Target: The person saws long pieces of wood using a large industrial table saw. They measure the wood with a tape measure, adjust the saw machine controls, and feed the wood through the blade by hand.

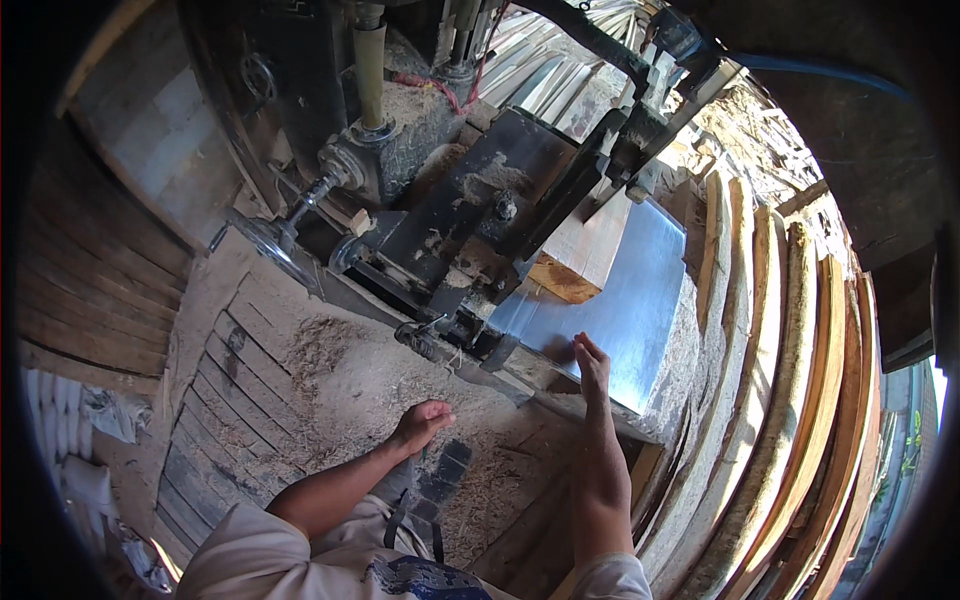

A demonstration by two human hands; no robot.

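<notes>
My right hand [592, 360] is over the near edge of a shiny steel machine table [640, 330], its fingers loosely extended and holding nothing I can see. My left hand [424, 424] hovers lower and to the left, above the sawdust-covered floor, with its fingers curled in and nothing visible in them. Ahead of my right hand, a thick squared timber [588, 250] lies on the steel table. Its near end is apart from my fingers, and its left side runs beside the dark iron parts of the woodworking machine [490, 200]. The timber's far end is partly hidden behind those parts.
Long rough boards [770, 380] are stacked along the right side. A metal handwheel [265, 255] sticks out at the machine's left. Sawdust [350, 360] covers the floor and slats [235, 390]. More wood strips [550, 70] lie behind; white sacks [88, 480] are at lower left.
</notes>
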